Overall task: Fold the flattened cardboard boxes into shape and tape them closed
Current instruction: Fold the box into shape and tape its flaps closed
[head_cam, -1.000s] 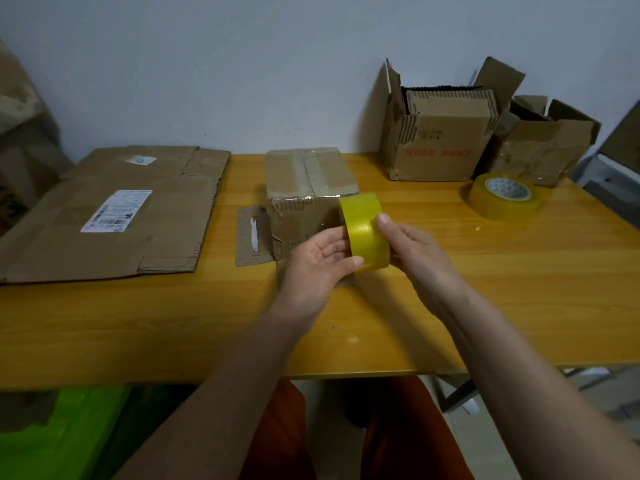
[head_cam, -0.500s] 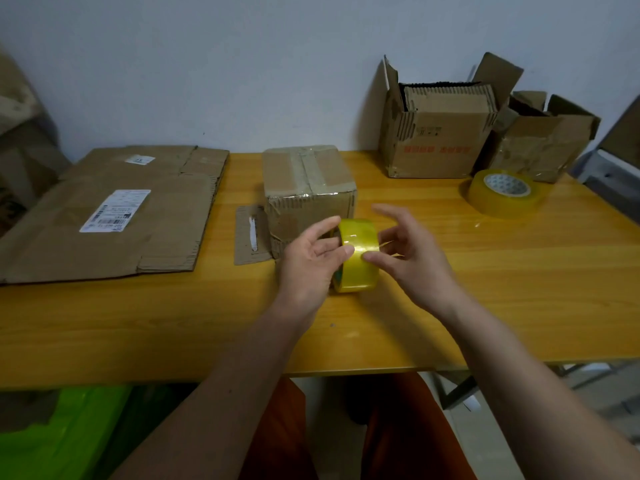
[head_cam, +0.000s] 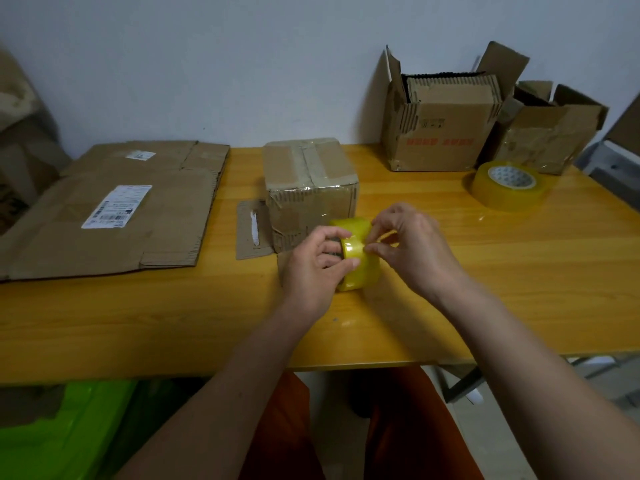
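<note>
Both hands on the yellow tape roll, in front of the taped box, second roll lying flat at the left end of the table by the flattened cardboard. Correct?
One error: the second roll lies flat at the right end of the table, by the open boxes, not by the flattened cardboard. The head view shows it. Both hands, left and right, hold the yellow tape roll before the taped box.

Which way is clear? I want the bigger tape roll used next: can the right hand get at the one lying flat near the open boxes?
Probably yes. The big roll lies flat with bare table between it and the right hand, but that hand is pinching at the small roll.
</note>
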Demonstrator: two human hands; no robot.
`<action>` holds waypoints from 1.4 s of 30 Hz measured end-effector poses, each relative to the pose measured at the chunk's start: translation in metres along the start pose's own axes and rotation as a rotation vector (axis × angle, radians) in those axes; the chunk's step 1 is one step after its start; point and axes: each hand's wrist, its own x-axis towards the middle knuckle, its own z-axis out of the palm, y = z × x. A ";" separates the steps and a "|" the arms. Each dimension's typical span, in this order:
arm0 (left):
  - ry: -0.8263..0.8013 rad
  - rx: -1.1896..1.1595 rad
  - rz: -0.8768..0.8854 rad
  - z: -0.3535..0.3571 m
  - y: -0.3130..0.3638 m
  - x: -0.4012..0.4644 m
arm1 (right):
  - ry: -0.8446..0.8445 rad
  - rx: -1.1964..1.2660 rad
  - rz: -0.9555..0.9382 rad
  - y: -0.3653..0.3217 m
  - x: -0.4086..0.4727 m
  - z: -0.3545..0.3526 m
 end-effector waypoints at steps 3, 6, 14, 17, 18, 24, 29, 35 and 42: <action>-0.013 0.035 0.012 -0.002 -0.002 0.000 | -0.037 -0.079 -0.058 -0.004 0.004 0.005; 0.017 0.023 0.001 -0.004 -0.003 0.000 | -0.041 -0.106 -0.105 -0.007 0.005 0.009; 0.013 -0.006 -0.051 -0.007 -0.001 0.001 | -0.064 -0.178 -0.213 -0.012 0.011 0.009; -0.010 -0.016 -0.064 -0.012 0.000 0.003 | -0.201 -0.070 -0.245 -0.008 0.010 -0.001; -0.034 -0.023 -0.072 -0.015 0.001 0.003 | -0.234 0.014 -0.221 -0.006 0.010 -0.005; 0.035 0.360 0.079 -0.016 0.009 0.010 | -0.216 0.120 -0.160 -0.007 0.010 -0.001; 0.174 0.584 0.324 -0.016 0.017 0.018 | -0.015 0.404 -0.083 -0.006 0.011 0.004; 0.274 0.545 0.324 -0.019 0.014 0.021 | -0.333 0.519 0.191 0.003 -0.017 0.040; 0.330 0.139 0.222 -0.019 0.011 0.015 | -0.058 -0.109 -0.150 0.002 -0.020 0.044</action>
